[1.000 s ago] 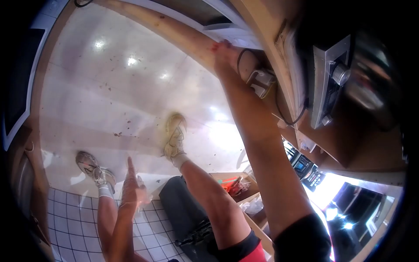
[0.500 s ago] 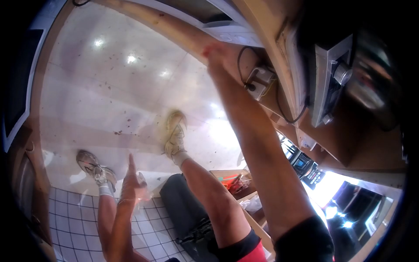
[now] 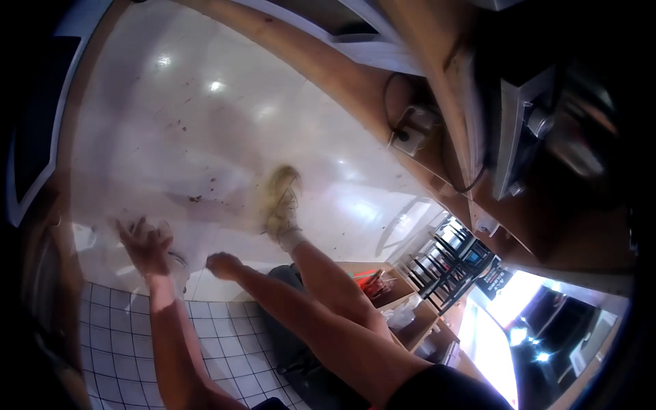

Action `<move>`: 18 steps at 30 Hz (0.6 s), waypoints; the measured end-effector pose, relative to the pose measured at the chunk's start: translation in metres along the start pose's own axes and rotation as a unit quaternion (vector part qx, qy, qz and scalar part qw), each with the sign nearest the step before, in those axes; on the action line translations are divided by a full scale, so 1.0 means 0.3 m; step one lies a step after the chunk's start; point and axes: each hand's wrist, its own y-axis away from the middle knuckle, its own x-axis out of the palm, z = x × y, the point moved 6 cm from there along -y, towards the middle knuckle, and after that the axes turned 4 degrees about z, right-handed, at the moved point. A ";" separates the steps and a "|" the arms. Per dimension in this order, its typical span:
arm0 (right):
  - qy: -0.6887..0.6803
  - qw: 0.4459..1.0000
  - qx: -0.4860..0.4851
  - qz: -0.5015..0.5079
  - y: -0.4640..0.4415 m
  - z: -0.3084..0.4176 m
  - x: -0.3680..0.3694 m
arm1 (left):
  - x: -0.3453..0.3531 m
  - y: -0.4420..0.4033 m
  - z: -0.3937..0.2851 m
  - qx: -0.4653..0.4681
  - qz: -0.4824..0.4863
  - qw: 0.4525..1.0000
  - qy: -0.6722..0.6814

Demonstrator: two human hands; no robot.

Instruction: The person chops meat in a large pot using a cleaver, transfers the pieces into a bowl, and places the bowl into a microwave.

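My left hand (image 3: 145, 247) is over the floor on the left, its fingers spread and nothing in them. To its right, my right hand (image 3: 223, 265) is curled closed, and no object shows in it. Its forearm crosses in front of my right leg. Neither hand touches any furniture. A light shoe (image 3: 282, 205) stands on the pale floor (image 3: 225, 130) above my right hand. My other shoe is mostly hidden behind my left hand.
A white socket block (image 3: 414, 130) with a cable is at the wooden unit on the right. Nearby is a metal device with a knob (image 3: 540, 123). Compartments (image 3: 410, 321) hold red items and plastic bags. A dark chair or bag (image 3: 277, 335) is beside my leg.
My right arm has swung down and left from near the upper wooden edge, and that hand is now closed. My left hand has moved left and up, with its fingers spread wider.
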 end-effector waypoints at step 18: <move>0.223 0.942 0.173 -0.183 0.354 -0.397 -0.984 | 0.020 0.014 -0.025 0.038 0.056 0.980 -0.188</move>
